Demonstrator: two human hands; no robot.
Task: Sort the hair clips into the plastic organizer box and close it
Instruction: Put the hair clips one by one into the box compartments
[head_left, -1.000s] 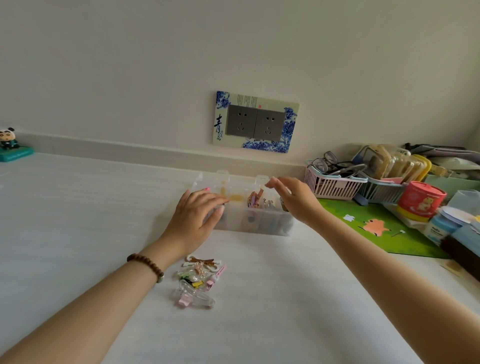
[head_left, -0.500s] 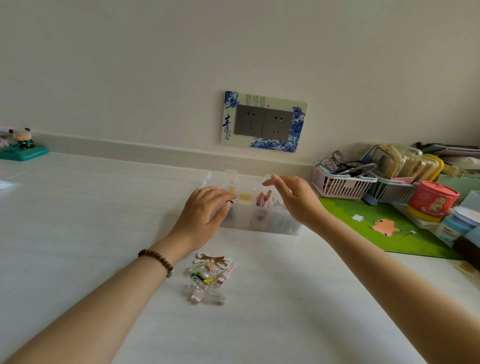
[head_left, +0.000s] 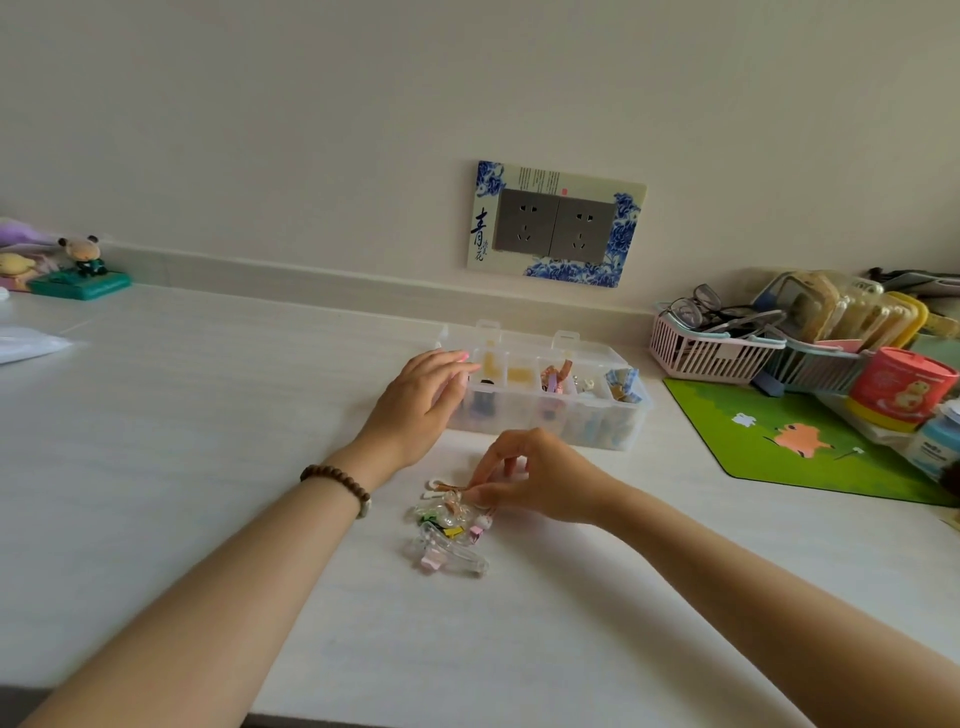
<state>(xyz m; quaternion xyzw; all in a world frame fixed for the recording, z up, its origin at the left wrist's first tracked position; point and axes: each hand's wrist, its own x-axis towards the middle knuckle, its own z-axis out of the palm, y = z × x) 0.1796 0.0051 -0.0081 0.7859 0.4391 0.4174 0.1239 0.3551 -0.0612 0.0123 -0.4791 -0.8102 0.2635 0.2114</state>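
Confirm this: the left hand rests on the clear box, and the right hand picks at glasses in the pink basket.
Wrong on the right hand: the head view shows it picking at the hair clips on the table before the clear box. The left hand does rest on the box.

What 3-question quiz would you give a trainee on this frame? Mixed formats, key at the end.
1. True or false: the loose hair clips lie on the green mat.
2. What does the right hand pinch? A) the beaded bracelet B) the brown bow clip at the pile's far edge C) the pink basket
3. Fill in: the left hand rests on the ___ end of the organizer box.
Key: 1 false, they lie on the white table; 2 B; 3 left.
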